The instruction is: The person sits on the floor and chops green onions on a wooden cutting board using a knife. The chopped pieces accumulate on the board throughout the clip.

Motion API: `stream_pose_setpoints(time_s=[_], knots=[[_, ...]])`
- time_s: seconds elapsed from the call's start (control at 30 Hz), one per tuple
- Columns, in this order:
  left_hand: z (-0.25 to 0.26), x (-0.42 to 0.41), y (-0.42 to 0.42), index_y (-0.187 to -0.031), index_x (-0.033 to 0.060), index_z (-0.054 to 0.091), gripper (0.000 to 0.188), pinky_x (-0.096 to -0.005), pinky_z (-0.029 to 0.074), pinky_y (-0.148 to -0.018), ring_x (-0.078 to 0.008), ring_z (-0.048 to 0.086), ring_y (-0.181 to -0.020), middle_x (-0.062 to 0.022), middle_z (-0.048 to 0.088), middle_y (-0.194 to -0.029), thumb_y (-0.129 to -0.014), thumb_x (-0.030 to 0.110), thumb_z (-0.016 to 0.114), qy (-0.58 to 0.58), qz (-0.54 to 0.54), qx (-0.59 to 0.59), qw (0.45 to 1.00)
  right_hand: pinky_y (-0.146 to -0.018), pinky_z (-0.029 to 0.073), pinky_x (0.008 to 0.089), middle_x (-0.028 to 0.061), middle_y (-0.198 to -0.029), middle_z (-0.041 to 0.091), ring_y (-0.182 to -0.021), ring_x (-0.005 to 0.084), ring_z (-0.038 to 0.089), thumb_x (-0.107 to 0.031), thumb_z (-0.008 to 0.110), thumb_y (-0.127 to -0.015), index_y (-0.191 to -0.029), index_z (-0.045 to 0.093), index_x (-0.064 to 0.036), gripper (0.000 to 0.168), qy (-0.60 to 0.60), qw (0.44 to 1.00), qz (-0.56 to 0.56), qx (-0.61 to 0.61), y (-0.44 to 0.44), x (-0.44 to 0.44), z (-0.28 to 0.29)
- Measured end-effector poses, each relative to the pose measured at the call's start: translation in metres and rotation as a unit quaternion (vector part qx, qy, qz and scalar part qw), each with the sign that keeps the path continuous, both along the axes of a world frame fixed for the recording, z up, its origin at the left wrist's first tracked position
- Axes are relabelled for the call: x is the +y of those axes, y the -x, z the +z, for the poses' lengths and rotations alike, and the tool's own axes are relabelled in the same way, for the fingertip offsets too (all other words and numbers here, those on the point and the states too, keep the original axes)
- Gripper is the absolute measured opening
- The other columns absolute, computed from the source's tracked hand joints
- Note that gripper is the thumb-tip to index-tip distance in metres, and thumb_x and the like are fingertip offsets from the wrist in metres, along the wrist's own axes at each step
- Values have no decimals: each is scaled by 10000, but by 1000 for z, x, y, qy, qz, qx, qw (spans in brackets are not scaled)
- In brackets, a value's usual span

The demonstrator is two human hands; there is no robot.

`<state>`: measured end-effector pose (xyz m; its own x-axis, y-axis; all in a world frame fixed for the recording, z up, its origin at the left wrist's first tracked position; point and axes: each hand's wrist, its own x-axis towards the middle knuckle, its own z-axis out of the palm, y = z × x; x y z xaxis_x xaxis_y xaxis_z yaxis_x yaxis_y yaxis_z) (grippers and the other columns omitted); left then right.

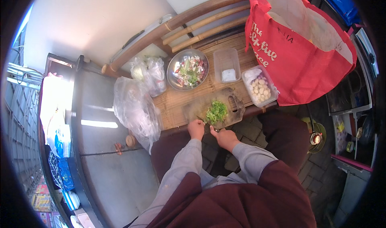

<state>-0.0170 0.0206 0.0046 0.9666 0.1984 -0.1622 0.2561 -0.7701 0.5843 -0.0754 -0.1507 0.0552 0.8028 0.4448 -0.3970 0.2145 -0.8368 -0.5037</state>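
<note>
A worn cutting board (193, 107) lies near the front edge of a bamboo bench, with chopped green leaves (216, 111) heaped on it. My right hand (225, 137) is closed around the handle of a knife at the board's near edge; the blade points up and left toward my other hand. My left hand (196, 128) is curled at the board's near left corner, with a small dark green piece at its fingertips, too small to name. Behind the board stands a steel bowl (170, 74) of cut vegetables. A plastic tub (273, 99) of peeled garlic cloves is right of the board.
An opened plastic container (216, 66) with a white item inside stands behind the board. Clear plastic bags (135, 107) lie at the left. A large red shopping bag (298, 68) rises at the right. A bamboo backrest (208, 7) runs behind the bench (172, 107).
</note>
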Motion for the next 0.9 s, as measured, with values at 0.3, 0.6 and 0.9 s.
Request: stream_pose_setpoints(time_s=[0.3, 0.6, 0.9], knots=[[2, 2, 0, -783, 50, 688, 111, -360, 495, -652, -275, 640, -703, -137, 658, -756, -708, 128, 665, -19, -19, -21, 999, -577, 504, 387, 204, -839, 573, -690, 308, 622, -116, 419, -834, -1384, 274, -206, 576, 23, 999, -4, -31, 7, -9, -5], [8, -1, 0, -787, 30, 693, 111, -330, 488, -648, -247, 637, -656, -135, 660, -710, -706, 106, 687, -42, -10, -8, 999, -703, 464, 427, 196, -909, 608, -819, 351, 606, -146, 409, -860, -1375, 280, -144, 531, -60, 996, -5, 59, -2, -20, 26], [5, -1, -1, -747, 46, 682, 89, -353, 485, -633, -268, 636, -675, -144, 644, -709, -695, 118, 681, -17, 10, 10, 1000, -700, 456, 432, 186, -884, 626, -828, 347, 606, -131, 419, -842, -1365, 294, -101, 538, -68, 993, -9, 93, -6, -19, 37]])
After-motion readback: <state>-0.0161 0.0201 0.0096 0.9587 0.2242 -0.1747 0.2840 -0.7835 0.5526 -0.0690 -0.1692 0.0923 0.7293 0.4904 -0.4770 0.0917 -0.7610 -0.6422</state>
